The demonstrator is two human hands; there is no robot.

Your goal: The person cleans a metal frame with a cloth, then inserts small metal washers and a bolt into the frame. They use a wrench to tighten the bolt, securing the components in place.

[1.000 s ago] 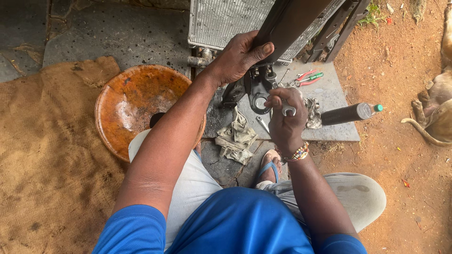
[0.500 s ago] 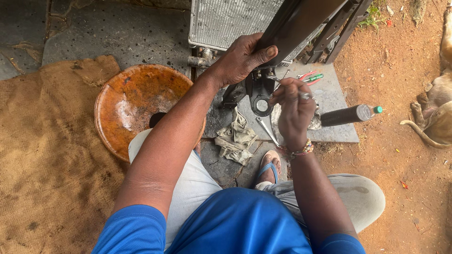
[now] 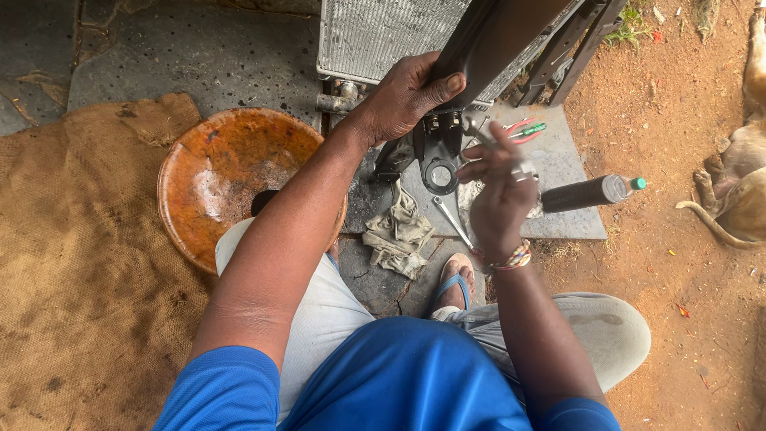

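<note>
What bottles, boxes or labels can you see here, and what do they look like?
Bottle: lying on its side on the grey slab, just right of the right hand; a long dark cylinder with a clear neck and a green cap.
No boxes, signs, screens or readable labels are in view.

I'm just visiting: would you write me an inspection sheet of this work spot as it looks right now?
Surface: grey stone slab on red dirt.
Job's things: dark bracket under a finned radiator.
Clutter: spanner, rag, pliers, dark bottle, rusty orange bowl, sacking.
Hands: left hand grips the dark frame; right hand open by the bracket, holding nothing visible.
Cables: nothing seen.
Surroundings: animal lying at right.
</note>
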